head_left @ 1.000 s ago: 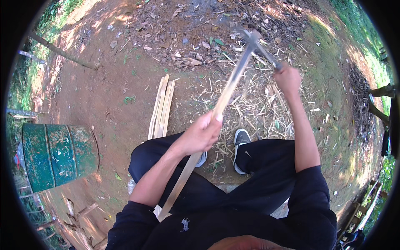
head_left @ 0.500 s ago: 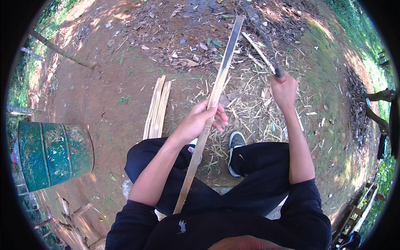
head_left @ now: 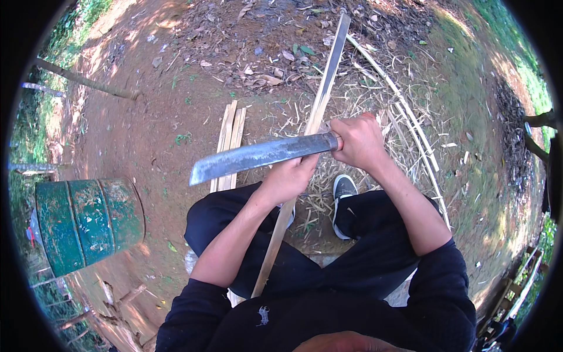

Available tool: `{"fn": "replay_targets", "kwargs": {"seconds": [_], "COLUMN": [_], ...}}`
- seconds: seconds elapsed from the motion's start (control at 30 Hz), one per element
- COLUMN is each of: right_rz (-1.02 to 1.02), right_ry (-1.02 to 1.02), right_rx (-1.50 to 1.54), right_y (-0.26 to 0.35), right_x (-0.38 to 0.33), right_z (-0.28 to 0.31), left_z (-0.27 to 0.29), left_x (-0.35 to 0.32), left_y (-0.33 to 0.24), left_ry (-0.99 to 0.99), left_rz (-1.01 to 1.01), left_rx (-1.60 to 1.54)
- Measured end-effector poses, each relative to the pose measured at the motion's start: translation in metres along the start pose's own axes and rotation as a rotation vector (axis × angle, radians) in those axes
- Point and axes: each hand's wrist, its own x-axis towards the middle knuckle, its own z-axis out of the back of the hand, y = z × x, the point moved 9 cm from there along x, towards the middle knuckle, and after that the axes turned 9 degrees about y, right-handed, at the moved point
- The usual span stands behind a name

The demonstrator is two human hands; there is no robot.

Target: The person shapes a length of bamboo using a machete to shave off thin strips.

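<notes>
My right hand (head_left: 359, 141) is closed around the handle of a machete (head_left: 258, 155). Its broad steel blade points left, crossing over a long bamboo strip (head_left: 275, 240) and above my left hand. With my left hand (head_left: 288, 180) I grip the strip around its middle, the fingers partly hidden under the blade. The strip slants from my lap up and away to the right, its far part dark on one face and pale where the surface is cut. Whether the blade's edge touches the strip cannot be made out.
Several pale split strips (head_left: 231, 132) lie on the dirt left of my knees. Thin shavings (head_left: 375, 182) litter the ground ahead, with long slivers (head_left: 417, 126) to the right. A green metal drum (head_left: 91, 223) lies at the left; cut branches (head_left: 117, 308) are below it.
My right hand has swung left and inward, bringing the machete blade across the bamboo strip. My left hand keeps its hold on the strip, which has shifted slightly.
</notes>
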Motion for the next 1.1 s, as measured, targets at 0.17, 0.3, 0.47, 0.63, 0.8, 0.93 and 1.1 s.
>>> {"fn": "replay_targets", "kwargs": {"seconds": [0.17, 0.3, 0.47, 0.63, 0.8, 0.93, 1.1], "right_rz": [-0.008, -0.034, -0.123, 0.062, -1.021, -1.322, -1.044], "right_ry": [-0.062, -0.171, -0.131, -0.177, -0.104, -0.271, -0.264], "right_rx": [-0.046, -0.146, -0.148, -0.128, -0.105, 0.061, 0.170], "right_y": [-0.032, -0.076, -0.063, -0.014, -0.221, -0.273, -0.222], "right_x": [-0.001, -0.004, 0.001, 0.012, -0.043, -0.109, -0.065], "right_z": [-0.005, 0.018, 0.006, 0.014, 0.048, 0.035, 0.039], "left_z": [-0.005, -0.006, 0.006, -0.009, -0.002, -0.014, 0.002], "left_x": [-0.005, 0.001, -0.001, -0.010, -0.034, -0.022, -0.017], "left_y": [-0.010, -0.025, -0.024, -0.021, -0.024, -0.029, -0.040], "left_ry": [-0.015, 0.005, -0.016, 0.036, 0.105, 0.254, 0.164], "left_rz": [-0.152, -0.240, -0.193, -0.190, -0.041, -0.035, -0.134], "left_rx": [0.111, 0.111, 0.037, -0.005, -0.158, -0.218, -0.231]}}
